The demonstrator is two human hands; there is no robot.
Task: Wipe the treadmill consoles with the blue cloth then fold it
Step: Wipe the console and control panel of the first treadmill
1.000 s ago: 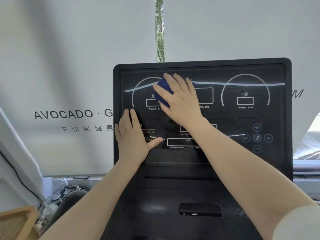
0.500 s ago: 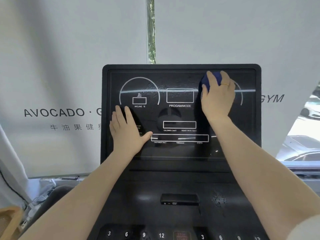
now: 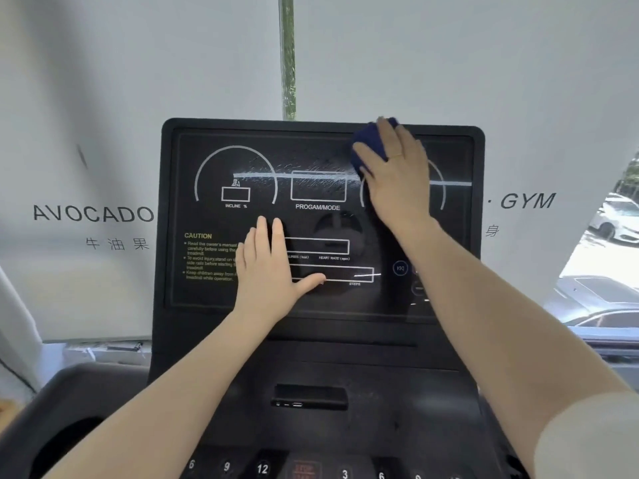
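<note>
The cloth [image 3: 369,144] is dark blue and bunched, pressed against the far edge of the console [image 3: 321,216], right of centre, and mostly hidden. The right hand [image 3: 397,178] lies flat over it, fingers straight and slightly spread, pressing it to the glass (a thin ring shows on one finger). The left hand [image 3: 268,271] rests flat on the console's near-left part, fingers straight and together, thumb out to the right, holding nothing. It partly covers the yellow caution text [image 3: 207,257] and the lower display boxes.

Streaks and a bright reflected line cross the glass between the incline dial [image 3: 235,174] and the cloth. Nearer, below the screen, sit a dark slot [image 3: 310,395] and a row of numbered buttons [image 3: 262,468]. Behind the console hangs a white banner [image 3: 93,214] with lettering. Parked cars [image 3: 615,219] show at far right.
</note>
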